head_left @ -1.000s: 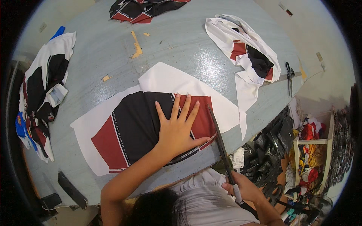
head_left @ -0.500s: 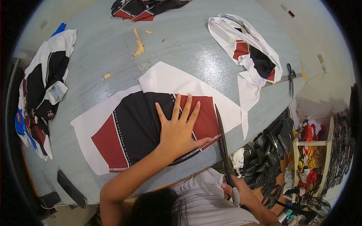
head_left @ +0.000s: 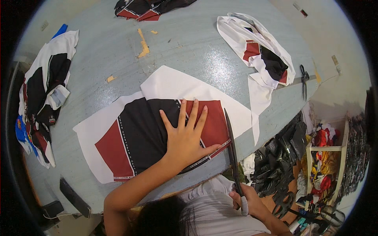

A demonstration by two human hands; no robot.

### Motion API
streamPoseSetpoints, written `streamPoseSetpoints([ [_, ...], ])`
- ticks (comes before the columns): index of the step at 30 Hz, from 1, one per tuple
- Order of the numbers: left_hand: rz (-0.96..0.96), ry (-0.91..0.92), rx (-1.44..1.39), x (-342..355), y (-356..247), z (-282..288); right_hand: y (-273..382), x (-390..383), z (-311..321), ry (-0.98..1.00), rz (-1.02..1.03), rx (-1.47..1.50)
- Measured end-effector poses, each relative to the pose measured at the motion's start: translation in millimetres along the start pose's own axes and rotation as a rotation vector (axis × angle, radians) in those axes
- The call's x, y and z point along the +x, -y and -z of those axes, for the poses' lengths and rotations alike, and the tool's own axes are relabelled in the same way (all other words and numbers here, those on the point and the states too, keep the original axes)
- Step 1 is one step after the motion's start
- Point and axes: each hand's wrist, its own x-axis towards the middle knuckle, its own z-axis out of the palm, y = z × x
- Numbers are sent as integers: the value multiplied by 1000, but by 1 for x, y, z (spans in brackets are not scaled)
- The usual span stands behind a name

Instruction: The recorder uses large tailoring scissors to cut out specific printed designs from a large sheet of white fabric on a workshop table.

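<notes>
A printed fabric piece (head_left: 136, 131) with black, dark red and white areas lies on the grey-blue table (head_left: 118, 51). My left hand (head_left: 185, 137) is open, pressed flat on its black and red part with the fingers spread. At the near right, my right hand (head_left: 252, 198) is closed round the handles of large dark scissors (head_left: 232, 157). Their long blades point away from me along the right edge of the red panel, over the white fabric (head_left: 232, 112). How far the blades are apart cannot be made out.
Crumpled printed fabric (head_left: 271, 59) lies at the far right, beside small black scissors (head_left: 304, 80). More fabric (head_left: 43, 90) is heaped at the left, and a dark bundle (head_left: 153, 8) at the far edge. A phone (head_left: 75, 197) rests near left. Black plastic bags (head_left: 279, 157) and a shelf (head_left: 327, 149) stand right.
My left hand and the upper part of the fabric have slid very slightly to the left. The right hand and scissors stay almost in the same place.
</notes>
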Motion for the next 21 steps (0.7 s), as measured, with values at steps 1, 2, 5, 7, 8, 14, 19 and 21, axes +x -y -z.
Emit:
streamPoseSetpoints([
  [1,-2,-3,6,0,1,-2,-2,1,-1,1,-4,1],
  [2,-4,-7,13,1,1,-3,-7,3,-2,-11,16,-5],
  [5,-1,11,3,0,1,-3,-4,2,-4,-25,44,1],
  [7,-4,9,11,0,1,-2,0,0,-4,-28,51,14],
  [8,-7,6,19,-1,1,-2,0,0,-3,-23,31,-26],
  [14,-9,3,18,0,1,-2,4,-2,-2,-16,16,-76],
  [19,-6,4,20,0,1,-3,20,-6,-2,7,-24,-22],
  [21,-5,5,20,0,1,-3,24,-7,-3,9,-37,-4],
])
